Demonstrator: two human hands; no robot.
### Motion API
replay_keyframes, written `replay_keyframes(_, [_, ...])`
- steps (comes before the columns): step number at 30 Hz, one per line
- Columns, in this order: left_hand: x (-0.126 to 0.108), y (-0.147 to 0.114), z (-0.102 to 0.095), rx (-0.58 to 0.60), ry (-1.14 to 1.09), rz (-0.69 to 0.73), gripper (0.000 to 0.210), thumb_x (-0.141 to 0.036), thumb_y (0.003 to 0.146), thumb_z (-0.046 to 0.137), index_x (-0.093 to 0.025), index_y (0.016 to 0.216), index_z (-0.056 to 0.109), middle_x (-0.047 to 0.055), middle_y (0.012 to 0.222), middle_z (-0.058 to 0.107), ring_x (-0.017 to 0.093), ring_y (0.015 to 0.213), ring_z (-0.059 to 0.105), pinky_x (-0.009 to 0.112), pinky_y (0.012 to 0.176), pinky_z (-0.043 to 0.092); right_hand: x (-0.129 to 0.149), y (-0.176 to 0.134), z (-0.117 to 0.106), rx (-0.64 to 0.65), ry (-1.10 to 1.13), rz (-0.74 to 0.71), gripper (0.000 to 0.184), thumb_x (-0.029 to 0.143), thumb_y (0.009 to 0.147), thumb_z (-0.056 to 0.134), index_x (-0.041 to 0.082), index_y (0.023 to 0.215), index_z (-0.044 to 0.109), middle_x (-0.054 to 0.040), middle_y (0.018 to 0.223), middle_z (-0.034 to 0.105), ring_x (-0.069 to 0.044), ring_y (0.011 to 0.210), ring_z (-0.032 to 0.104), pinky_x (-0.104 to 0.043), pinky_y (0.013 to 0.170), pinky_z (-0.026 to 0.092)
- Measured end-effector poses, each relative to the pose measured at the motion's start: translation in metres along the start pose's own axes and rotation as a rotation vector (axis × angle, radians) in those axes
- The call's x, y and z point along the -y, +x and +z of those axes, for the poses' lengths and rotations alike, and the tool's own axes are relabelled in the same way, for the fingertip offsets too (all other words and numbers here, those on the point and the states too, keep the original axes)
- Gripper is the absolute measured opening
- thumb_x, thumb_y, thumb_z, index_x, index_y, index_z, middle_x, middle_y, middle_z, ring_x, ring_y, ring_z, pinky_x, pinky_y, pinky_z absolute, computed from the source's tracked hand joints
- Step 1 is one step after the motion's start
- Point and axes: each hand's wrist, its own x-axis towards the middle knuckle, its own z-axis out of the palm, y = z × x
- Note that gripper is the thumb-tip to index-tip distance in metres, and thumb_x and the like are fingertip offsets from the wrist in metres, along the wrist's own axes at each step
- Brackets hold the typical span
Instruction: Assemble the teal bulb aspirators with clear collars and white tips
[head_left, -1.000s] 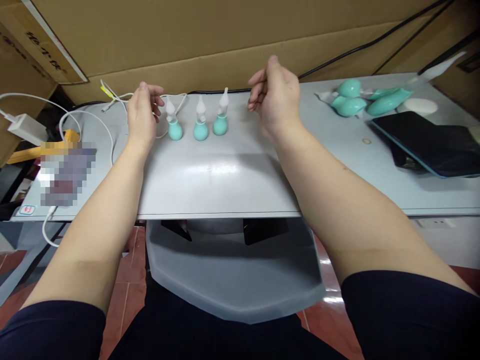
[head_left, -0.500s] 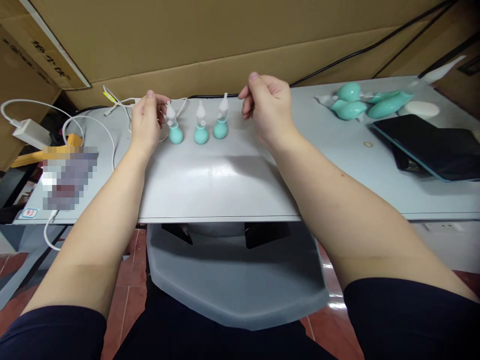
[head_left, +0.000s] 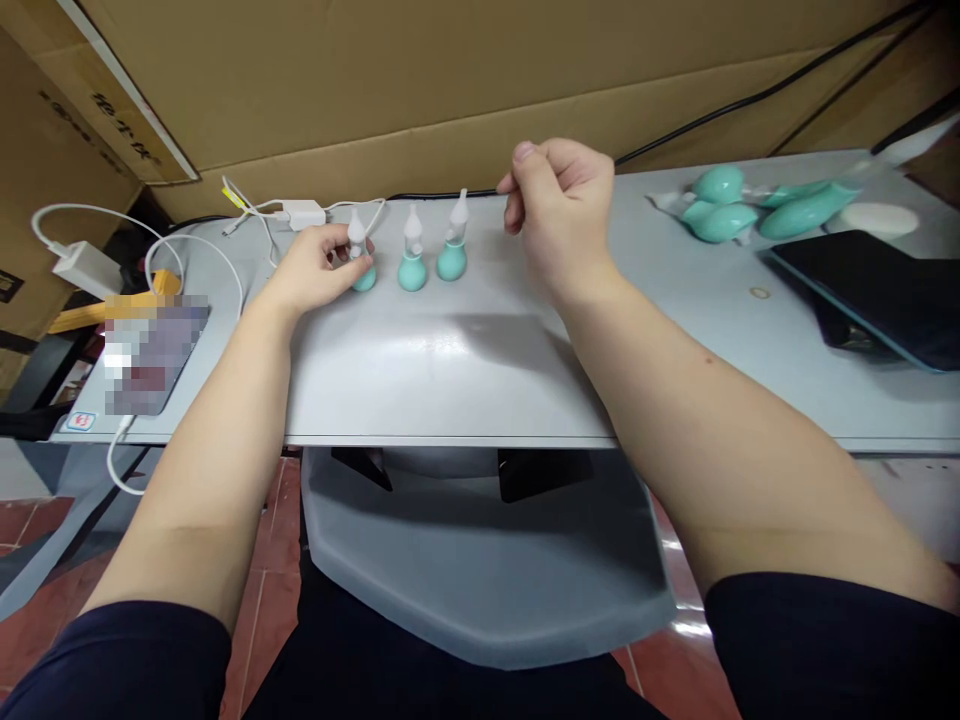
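Observation:
Three small nasal aspirators stand upright in a row on the grey table, each with a teal bulb and a clear pointed tip. The leftmost aspirator [head_left: 364,281] is between the thumb and fingers of my left hand [head_left: 319,265], the thumb lying across its front. Just right of it stand the middle aspirator [head_left: 412,272] and the right aspirator [head_left: 451,260], which leans slightly. My right hand [head_left: 562,210] hovers to the right of the row, fingers curled in and thumb on top, with nothing visible in it.
Bagged teal bulbs [head_left: 720,222] lie at the back right, near a black flat case [head_left: 877,290]. A tan ring [head_left: 759,293] rests on the tabletop [head_left: 450,400]. On the left are a phone [head_left: 154,365], a white charger [head_left: 86,268] and cables. Cardboard [head_left: 420,80] walls the back.
My left hand has turned and lowered, its thumb coming down onto the leftmost aspirator. My right hand stays curled beside the row. The view has shifted slightly.

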Motion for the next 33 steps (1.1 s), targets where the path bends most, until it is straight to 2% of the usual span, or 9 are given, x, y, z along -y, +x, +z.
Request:
replay_keyframes(4, [0.005, 0.005, 0.006, -0.264, -0.015, 0.088, 0.027, -0.054, 0.098, 0.075, -0.027, 0.099, 0.079, 0.006, 0.095, 0.073, 0.026, 0.091, 0.07, 0.044, 0.094, 0.061, 0.018, -0.016, -0.001, 0.048, -0.092, -0.064, 0.046, 0.057, 0.107, 0.083, 0.033, 0.074, 0.062, -0.0046, 0.072, 0.065, -0.027, 0.073, 0.063, -0.044, 0.068, 0.053])
replay_keyframes(7, [0.001, 0.006, 0.009, -0.405, -0.059, 0.17, 0.041, -0.071, 0.102, 0.07, -0.03, 0.103, 0.08, 0.008, 0.098, 0.069, 0.03, 0.098, 0.072, 0.051, 0.106, 0.061, 0.031, -0.032, 0.005, 0.158, 0.013, -0.091, 0.034, 0.055, 0.099, 0.095, 0.034, 0.092, 0.07, -0.0031, 0.076, 0.065, -0.027, 0.076, 0.065, -0.042, 0.066, 0.055])
replay_keyframes(10, [-0.012, 0.002, 0.012, -0.294, -0.042, 0.243, 0.045, -0.075, 0.098, 0.077, -0.031, 0.103, 0.083, 0.009, 0.097, 0.068, 0.032, 0.1, 0.072, 0.053, 0.109, 0.06, 0.037, -0.044, 0.019, 0.326, 0.134, 0.002, 0.048, 0.049, 0.087, 0.107, 0.033, 0.114, 0.07, -0.0001, 0.081, 0.067, -0.024, 0.071, 0.065, -0.037, 0.057, 0.051])
replay_keyframes(12, [-0.021, -0.001, 0.014, -0.2, -0.018, 0.28, 0.041, -0.07, 0.095, 0.081, -0.03, 0.101, 0.084, 0.01, 0.098, 0.072, 0.032, 0.1, 0.072, 0.051, 0.105, 0.061, 0.036, -0.05, 0.031, 0.413, 0.164, 0.066, 0.057, 0.048, 0.083, 0.11, 0.032, 0.118, 0.07, -0.0004, 0.087, 0.069, -0.023, 0.073, 0.066, -0.034, 0.055, 0.048])
replay_keyframes(15, [-0.027, -0.003, 0.015, -0.134, 0.009, 0.331, 0.028, -0.056, 0.094, 0.08, -0.028, 0.098, 0.083, 0.009, 0.095, 0.076, 0.03, 0.093, 0.072, 0.048, 0.095, 0.06, 0.03, -0.054, 0.043, 0.457, 0.164, 0.103, 0.048, 0.053, 0.088, 0.105, 0.029, 0.112, 0.072, -0.0036, 0.098, 0.072, -0.024, 0.08, 0.068, -0.033, 0.057, 0.05])
replay_keyframes(18, [-0.028, -0.004, 0.016, -0.104, 0.027, 0.329, 0.017, -0.044, 0.092, 0.077, -0.028, 0.091, 0.078, 0.007, 0.085, 0.074, 0.03, 0.09, 0.07, 0.049, 0.093, 0.057, 0.022, -0.057, 0.048, 0.417, 0.139, 0.076, 0.035, 0.053, 0.096, 0.098, 0.028, 0.102, 0.074, -0.0044, 0.098, 0.071, -0.024, 0.081, 0.065, -0.034, 0.061, 0.054])
replay_keyframes(23, [-0.035, -0.007, 0.014, 0.006, 0.013, 0.309, 0.022, -0.041, 0.093, 0.075, -0.026, 0.08, 0.066, 0.004, 0.077, 0.067, 0.027, 0.081, 0.065, 0.043, 0.079, 0.051, 0.017, -0.053, 0.043, 0.446, 0.116, 0.047, 0.025, 0.045, 0.1, 0.095, 0.026, 0.096, 0.079, -0.0023, 0.086, 0.07, -0.02, 0.069, 0.057, -0.033, 0.059, 0.052])
replay_keyframes(27, [-0.045, -0.01, 0.012, 0.06, -0.067, 0.285, 0.034, -0.051, 0.103, 0.078, -0.025, 0.082, 0.071, 0.002, 0.076, 0.066, 0.021, 0.071, 0.061, 0.038, 0.067, 0.042, 0.027, -0.044, 0.035, 0.52, 0.182, 0.127, 0.03, 0.045, 0.096, 0.1, 0.025, 0.092, 0.077, -0.0028, 0.082, 0.071, -0.019, 0.065, 0.059, -0.033, 0.056, 0.053])
replay_keyframes(33, [-0.051, -0.011, 0.007, 0.105, -0.154, 0.233, 0.056, -0.081, 0.101, 0.08, -0.026, 0.094, 0.083, 0.006, 0.091, 0.08, 0.026, 0.085, 0.071, 0.041, 0.078, 0.053, 0.037, -0.038, 0.032, 0.537, 0.267, 0.217, 0.036, 0.045, 0.093, 0.104, 0.024, 0.086, 0.076, -0.0032, 0.073, 0.07, -0.019, 0.063, 0.061, -0.032, 0.051, 0.052])
